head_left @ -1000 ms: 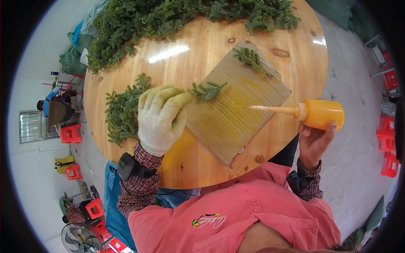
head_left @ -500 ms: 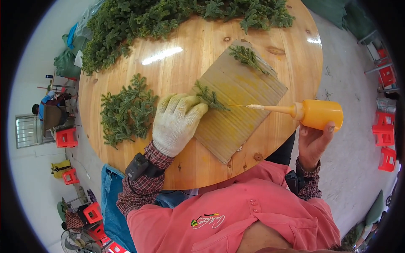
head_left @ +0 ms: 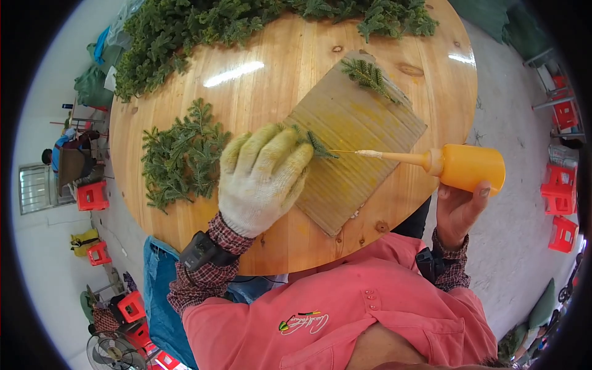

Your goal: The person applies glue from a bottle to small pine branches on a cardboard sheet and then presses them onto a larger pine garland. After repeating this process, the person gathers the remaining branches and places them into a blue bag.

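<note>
My left hand (head_left: 259, 176), in a yellow-stained white knit glove, is closed on a small green needle-leaved sprig (head_left: 320, 147). Its cut end points right, while the glove hides most of its other end. Bare, my right hand (head_left: 457, 209) grips an orange squeeze bottle (head_left: 472, 168) lying sideways, its long thin nozzle pointing left. The needle tip reaches the sprig's stem or comes very near it; which, I cannot tell. Beneath both lies a piece of stained cardboard (head_left: 364, 139). Another sprig (head_left: 370, 79) rests on the cardboard's far corner.
A round wooden table (head_left: 296, 246) carries a small heap of sprigs (head_left: 185, 154) left of my glove and a large green pile (head_left: 185, 37) along its far edge. Red stools (head_left: 92, 196) stand about the floor. At far left sits another person (head_left: 69, 154). A fan (head_left: 114, 353) stands lower left.
My gloved hand has shifted slightly right and up, its fingers now covering more of the sprig. The bottle stays nearly in place, its needle now at the sprig's stem. The view has tilted a little.
</note>
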Available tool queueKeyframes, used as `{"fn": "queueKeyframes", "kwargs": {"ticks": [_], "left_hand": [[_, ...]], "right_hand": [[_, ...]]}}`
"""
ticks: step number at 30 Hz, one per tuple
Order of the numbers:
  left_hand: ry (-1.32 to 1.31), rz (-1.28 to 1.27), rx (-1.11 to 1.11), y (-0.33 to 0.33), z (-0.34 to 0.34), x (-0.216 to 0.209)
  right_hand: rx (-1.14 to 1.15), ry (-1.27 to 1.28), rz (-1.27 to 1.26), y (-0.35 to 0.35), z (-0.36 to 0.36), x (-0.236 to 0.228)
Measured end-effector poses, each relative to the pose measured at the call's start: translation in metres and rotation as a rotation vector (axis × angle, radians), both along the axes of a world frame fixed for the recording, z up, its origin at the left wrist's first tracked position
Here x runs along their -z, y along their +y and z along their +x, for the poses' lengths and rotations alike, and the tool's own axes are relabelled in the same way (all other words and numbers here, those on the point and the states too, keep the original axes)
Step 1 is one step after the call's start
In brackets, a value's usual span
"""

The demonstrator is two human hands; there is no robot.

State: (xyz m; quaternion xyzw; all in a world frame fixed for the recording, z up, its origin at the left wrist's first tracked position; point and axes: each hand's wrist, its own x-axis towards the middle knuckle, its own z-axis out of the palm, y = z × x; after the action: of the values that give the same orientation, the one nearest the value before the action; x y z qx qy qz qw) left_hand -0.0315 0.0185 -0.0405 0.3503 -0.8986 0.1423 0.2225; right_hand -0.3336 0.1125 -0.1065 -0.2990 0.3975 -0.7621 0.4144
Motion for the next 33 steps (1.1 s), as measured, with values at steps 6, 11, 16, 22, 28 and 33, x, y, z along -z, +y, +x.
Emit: {"fn": "queueKeyframes", "kwargs": {"ticks": [6, 11, 16, 22, 28, 33], "left_hand": [[-0.066, 0.086, -0.009, 0.005, 0.003, 0.014], [-0.048, 0.157, 0.005, 0.005, 0.002, 0.019], [-0.065, 0.192, 0.016, 0.003, -0.001, 0.018], [-0.052, 0.21, 0.031, 0.001, -0.001, 0.021], [-0.036, 0.229, 0.029, 0.0, 0.001, 0.021], [-0.025, 0.249, 0.035, 0.0, 0.001, 0.022]], "right_hand": [[0.0, 0.236, 0.041, 0.002, 0.008, -0.013], [-0.03, 0.318, 0.075, 0.008, 0.017, -0.026], [0.009, 0.79, -0.12, 0.006, 0.018, -0.024], [-0.039, 0.867, -0.253, 0.0, 0.043, -0.039], [-0.044, 0.908, -0.269, -0.005, 0.051, -0.036], [-0.044, 0.942, -0.312, -0.009, 0.052, -0.036]]}}
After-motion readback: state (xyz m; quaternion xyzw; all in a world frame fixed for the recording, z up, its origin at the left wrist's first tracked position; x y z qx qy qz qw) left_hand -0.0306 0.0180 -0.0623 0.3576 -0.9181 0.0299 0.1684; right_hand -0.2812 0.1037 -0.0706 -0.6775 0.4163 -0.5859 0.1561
